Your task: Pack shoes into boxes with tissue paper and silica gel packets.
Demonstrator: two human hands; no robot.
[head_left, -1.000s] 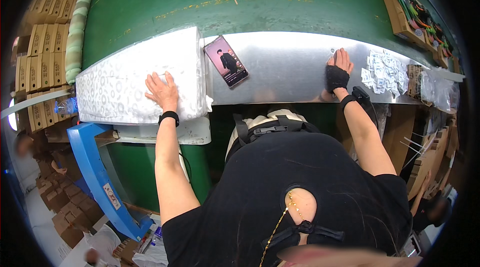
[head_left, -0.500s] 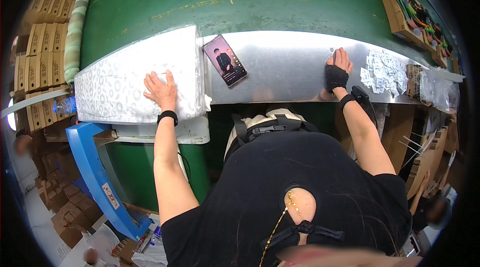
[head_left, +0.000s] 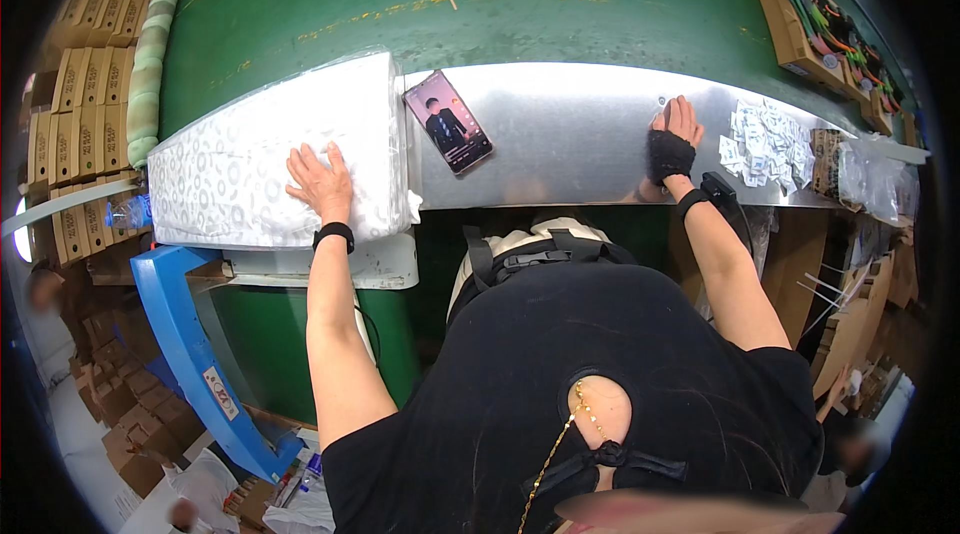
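Note:
My left hand (head_left: 322, 182) lies flat, fingers spread, on a thick stack of white patterned sheets (head_left: 250, 159) at the left of a shiny metal worktop (head_left: 570, 134). My right hand (head_left: 674, 139), in a black fingerless wrist wrap, rests palm down on the bare metal further right, holding nothing. A phone (head_left: 448, 121) with a lit screen lies on the metal between the hands, just right of the stack. A heap of small white paper tags (head_left: 765, 141) sits to the right of my right hand.
A green conveyor belt (head_left: 480, 4) runs behind the worktop, carrying a cardboard tray of coloured items (head_left: 810, 19) at the far right. Stacked brown cartons (head_left: 70, 104) and a green roll (head_left: 148, 64) stand at left. A blue frame (head_left: 180, 354) lies below the stack.
My left hand has slid a little on the white stack. My right hand has stayed in about the same place on the metal.

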